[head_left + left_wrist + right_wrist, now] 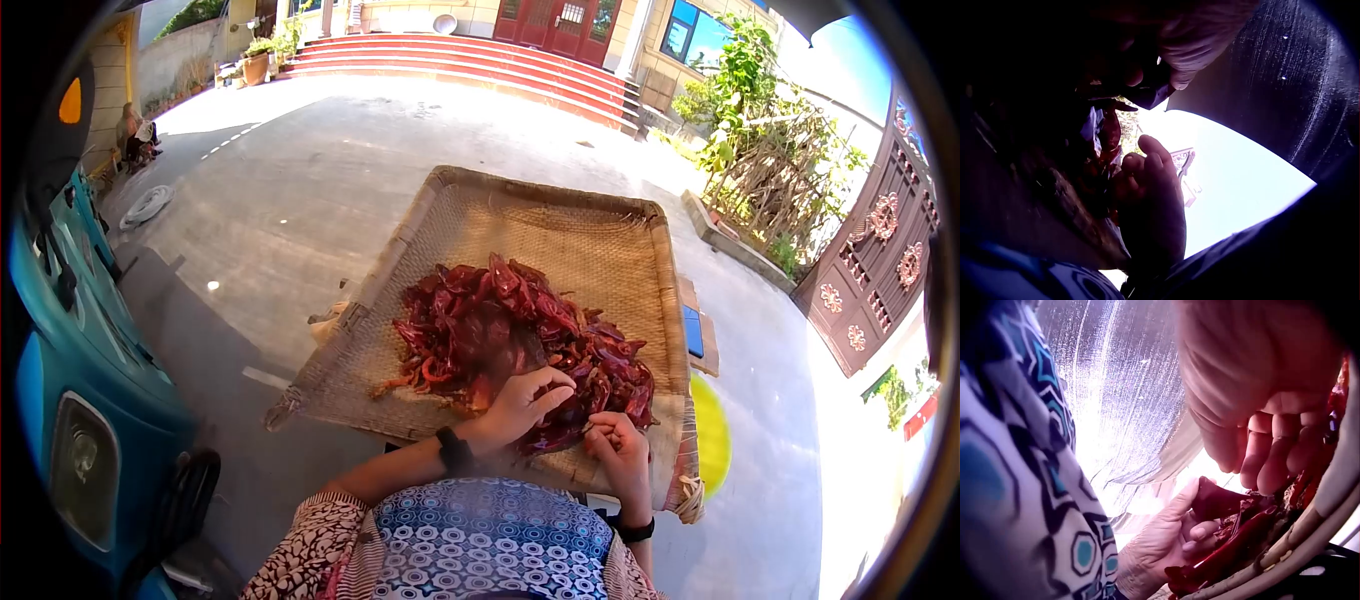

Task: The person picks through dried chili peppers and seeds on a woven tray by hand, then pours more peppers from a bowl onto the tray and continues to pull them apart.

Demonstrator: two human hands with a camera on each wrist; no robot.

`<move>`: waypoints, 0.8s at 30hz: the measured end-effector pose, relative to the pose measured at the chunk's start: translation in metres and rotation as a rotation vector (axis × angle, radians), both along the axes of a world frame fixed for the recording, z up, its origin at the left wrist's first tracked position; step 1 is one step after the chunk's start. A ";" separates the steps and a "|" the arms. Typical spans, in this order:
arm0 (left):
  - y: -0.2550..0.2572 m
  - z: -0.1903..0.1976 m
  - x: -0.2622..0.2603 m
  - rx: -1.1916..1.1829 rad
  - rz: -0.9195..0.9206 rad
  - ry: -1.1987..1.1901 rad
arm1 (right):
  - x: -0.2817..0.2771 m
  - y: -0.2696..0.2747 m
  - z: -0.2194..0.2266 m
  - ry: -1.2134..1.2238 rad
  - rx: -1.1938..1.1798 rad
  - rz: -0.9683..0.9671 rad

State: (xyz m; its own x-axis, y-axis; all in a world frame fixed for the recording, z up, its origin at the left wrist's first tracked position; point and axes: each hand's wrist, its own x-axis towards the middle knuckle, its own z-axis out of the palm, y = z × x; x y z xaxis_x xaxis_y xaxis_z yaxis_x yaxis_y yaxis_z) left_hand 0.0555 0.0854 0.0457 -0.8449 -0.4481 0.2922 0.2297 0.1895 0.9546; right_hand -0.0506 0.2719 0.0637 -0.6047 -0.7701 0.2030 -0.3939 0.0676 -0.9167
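Note:
A heap of dried red chili peppers (500,310) lies on a woven tray (590,225) in front of the person. My left hand (525,405) is over the near side of the heap. In the right wrist view it pinches a dark red pepper (1216,501) between thumb and fingers; the left wrist view shows it in deep shadow. Just to the right is my right hand (622,455), close over the tray's near right part, its fingers curled in toward the palm. No pepper shows between its fingertips in the left wrist view.
A teal vehicle (90,440) stands close on the left. Beyond the tray are paved ground (300,150) and red steps (450,65). A yellow round object (710,435) and a blue item (693,330) show past the tray's right edge. A brown gate (875,250) is at far right.

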 end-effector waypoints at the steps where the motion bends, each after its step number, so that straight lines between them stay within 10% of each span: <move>1: 0.001 -0.001 -0.002 -0.001 -0.009 -0.011 | -0.003 0.000 -0.002 0.000 0.015 0.008; 24: -0.005 -0.018 0.008 0.029 -0.454 -0.010 | 0.021 -0.009 -0.010 0.330 0.176 0.039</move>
State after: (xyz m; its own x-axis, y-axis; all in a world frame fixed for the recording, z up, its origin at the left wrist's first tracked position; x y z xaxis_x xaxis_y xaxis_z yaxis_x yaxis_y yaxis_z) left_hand 0.0637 0.0806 0.0273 -0.9604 -0.0399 0.2759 0.2741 0.0449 0.9607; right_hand -0.0300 0.2631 0.0541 -0.4981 -0.8320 0.2444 -0.6719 0.1920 -0.7153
